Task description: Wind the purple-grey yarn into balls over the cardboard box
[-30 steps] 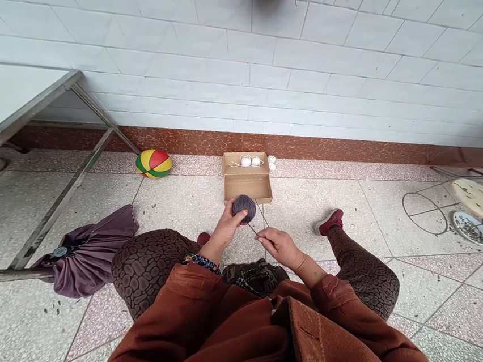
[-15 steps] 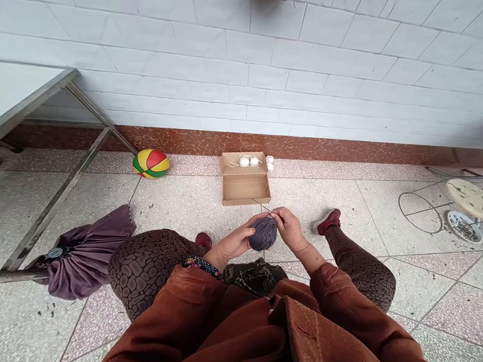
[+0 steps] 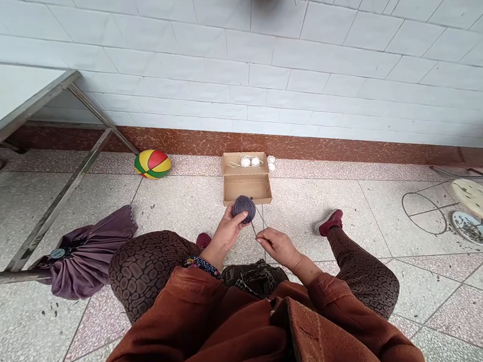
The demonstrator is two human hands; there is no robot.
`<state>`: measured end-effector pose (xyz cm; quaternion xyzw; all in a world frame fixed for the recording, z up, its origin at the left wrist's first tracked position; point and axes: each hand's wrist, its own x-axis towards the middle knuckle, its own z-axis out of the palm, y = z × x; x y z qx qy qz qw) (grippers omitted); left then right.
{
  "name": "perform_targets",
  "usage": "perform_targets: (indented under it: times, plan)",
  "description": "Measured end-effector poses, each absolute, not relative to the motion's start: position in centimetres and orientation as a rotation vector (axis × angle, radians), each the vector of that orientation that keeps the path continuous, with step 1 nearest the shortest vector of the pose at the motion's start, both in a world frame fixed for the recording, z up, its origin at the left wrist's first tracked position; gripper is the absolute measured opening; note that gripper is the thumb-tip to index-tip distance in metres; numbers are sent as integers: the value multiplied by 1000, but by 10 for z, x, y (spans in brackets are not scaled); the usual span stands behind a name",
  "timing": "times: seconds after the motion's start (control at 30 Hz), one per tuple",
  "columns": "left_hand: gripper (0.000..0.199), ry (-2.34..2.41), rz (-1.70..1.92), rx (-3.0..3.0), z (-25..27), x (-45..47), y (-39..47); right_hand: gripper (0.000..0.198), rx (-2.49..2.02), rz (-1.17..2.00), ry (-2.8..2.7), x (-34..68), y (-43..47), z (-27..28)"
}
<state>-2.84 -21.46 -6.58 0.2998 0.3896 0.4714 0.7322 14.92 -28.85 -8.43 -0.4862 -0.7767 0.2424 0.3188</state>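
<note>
Open cardboard box (image 3: 244,189) unmoved, centre of frame. Right hand (image 3: 278,246), right of centre, now lower. Left hand (image 3: 226,231) gripping purple yarn ball (image 3: 244,206), shifted up-left since previous frame, overlapping box's lower edge. Dark strand (image 3: 254,229), pinched by right fingertips, now stretches to ball.

So the yarn ball (image 3: 244,205) is a dusky grey-purple thing, wound pretty round, with the wraps showing as fine lines across it. It's sitting up in the left hand (image 3: 228,230), thumb pressed over its near side, far side poking out past the fingers. A strand (image 3: 254,229) in the same colour comes off its lower right, pulled basically straight, down to the right hand's (image 3: 278,247) pinched fingertips. Ball's well clear of that hand, tbh.
</note>
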Motion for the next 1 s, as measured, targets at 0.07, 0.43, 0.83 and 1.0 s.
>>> perform_targets:
  times: [0.07,0.43,0.83,1.0]
  plan:
    - [59,929,1035,789,-70,-26,-216,21,-1212,638,-2081,147,-289,-72]
    - [49,801,658,1074,-77,-20,-228,18,-1328,512,-1772,170,-258,-42]
    - [69,429,593,690,-52,-26,-242,18,-1512,747,-1570,177,-266,-83]
    - [70,488,670,644,-58,-26,-240,18,-1527,738,-1660,169,-275,-96]
